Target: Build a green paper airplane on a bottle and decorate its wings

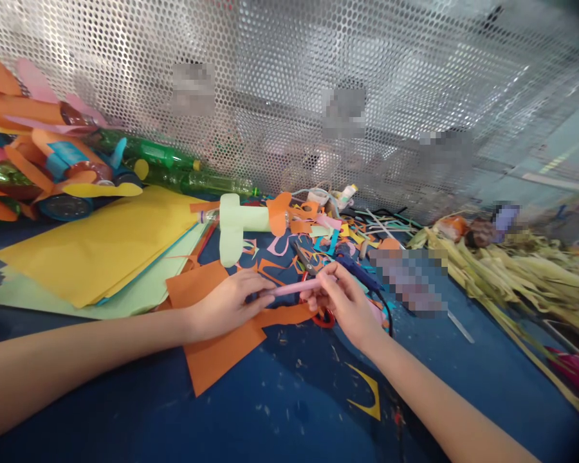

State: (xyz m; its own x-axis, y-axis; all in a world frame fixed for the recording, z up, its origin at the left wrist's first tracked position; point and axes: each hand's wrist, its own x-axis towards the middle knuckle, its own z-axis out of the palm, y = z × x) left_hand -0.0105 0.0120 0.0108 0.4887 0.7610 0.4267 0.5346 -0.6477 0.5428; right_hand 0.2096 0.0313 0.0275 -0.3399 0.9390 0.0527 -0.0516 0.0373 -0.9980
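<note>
Head view: both hands are on one thin pink paper tube [294, 287], held roughly level just above the blue worktop [280, 405]. The left hand [224, 307] has its fingers [258, 283] pinched closed around the tube's left end, and the right hand [340, 301] has its fingers [324, 278] closed on the right end, so the tube bridges the gap between them.

Right under the left hand lies an orange paper sheet [217, 350], touching the worktop. Red-handled scissors [318, 289] sit just beneath the right hand, the handle loops poking out below the fingers. Just past the fingers there's a mess of coloured paper scraps [318, 238], and beyond that a pale green bottle plane with orange wings [251, 222]. Off to the left of the left hand is a stack of yellow paper [101, 251]. Well to the right of the right hand lies a pile of dried leaf strips [511, 270]. A perforated metal screen [289, 83] stands behind everything.
</note>
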